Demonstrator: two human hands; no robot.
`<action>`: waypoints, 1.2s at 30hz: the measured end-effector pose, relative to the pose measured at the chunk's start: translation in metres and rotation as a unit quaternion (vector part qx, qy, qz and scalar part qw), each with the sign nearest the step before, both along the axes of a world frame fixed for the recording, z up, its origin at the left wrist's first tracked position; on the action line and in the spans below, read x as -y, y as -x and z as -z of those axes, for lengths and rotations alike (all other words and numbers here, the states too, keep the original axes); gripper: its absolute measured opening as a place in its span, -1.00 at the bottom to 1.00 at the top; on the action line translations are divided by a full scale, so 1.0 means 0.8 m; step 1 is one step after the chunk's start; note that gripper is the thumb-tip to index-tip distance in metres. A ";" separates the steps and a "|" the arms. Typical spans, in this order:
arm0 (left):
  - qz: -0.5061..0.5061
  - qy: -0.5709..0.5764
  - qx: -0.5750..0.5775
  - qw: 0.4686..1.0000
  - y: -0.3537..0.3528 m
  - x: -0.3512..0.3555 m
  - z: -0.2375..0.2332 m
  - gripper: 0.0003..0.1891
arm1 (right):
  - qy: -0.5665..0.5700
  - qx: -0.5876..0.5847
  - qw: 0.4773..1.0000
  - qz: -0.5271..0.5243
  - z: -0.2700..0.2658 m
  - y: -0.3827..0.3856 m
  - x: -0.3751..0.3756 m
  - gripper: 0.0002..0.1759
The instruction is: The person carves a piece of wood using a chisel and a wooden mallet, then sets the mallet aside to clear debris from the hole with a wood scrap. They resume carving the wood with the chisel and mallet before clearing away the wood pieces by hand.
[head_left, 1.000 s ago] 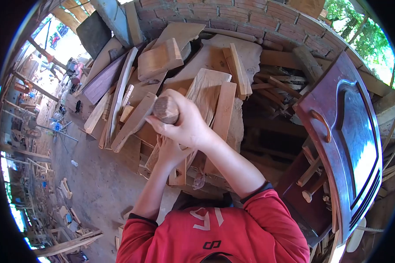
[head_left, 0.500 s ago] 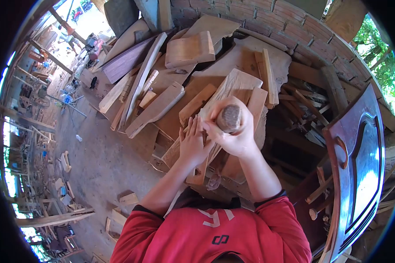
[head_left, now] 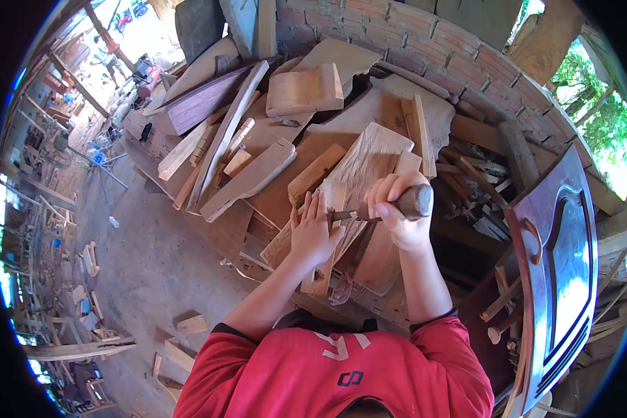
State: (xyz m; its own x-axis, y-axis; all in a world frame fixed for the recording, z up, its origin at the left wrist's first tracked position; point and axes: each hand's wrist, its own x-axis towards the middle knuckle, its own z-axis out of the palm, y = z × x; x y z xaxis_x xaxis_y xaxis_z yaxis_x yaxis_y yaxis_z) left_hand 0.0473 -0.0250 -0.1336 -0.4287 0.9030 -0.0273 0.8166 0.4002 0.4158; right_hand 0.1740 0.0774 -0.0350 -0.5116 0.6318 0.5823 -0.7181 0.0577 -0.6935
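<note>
My right hand point(head_left: 403, 221) is wrapped round the thick wooden handle of a chisel point(head_left: 418, 201). The metal blade points left, its tip right by the fingers of my left hand point(head_left: 314, 233). That hand lies flat with fingers stretched out on a narrow piece of wood point(head_left: 318, 279), covering its middle. Beneath it runs a thick, rough-faced board point(head_left: 373, 155), slanting across the pile. A shorter wooden block point(head_left: 317, 174) rests just beyond my left fingertips.
Several planks and a curved wooden block point(head_left: 304, 90) lie on the cluttered bench. Behind stands a brick wall point(head_left: 411, 35). A dark panelled door point(head_left: 564, 279) with a wooden handle leans at the right. Offcuts point(head_left: 181, 354) lie on the floor; a person point(head_left: 108, 61) is far off.
The chisel has tilted from end-on toward me to lying sideways, its handle swung right with my right hand. My left hand stays on the wood. The view has shifted slightly.
</note>
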 end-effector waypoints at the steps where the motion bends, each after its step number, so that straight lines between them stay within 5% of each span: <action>1: 0.004 0.006 -0.006 1.000 0.001 0.000 0.002 -0.13 | 0.008 0.001 1.000 -0.005 0.002 -0.003 0.000 -0.72; 36: 0.007 -0.022 0.009 1.000 0.002 0.001 0.005 -0.14 | -0.010 -0.040 0.997 0.070 0.019 -0.026 0.007 -0.75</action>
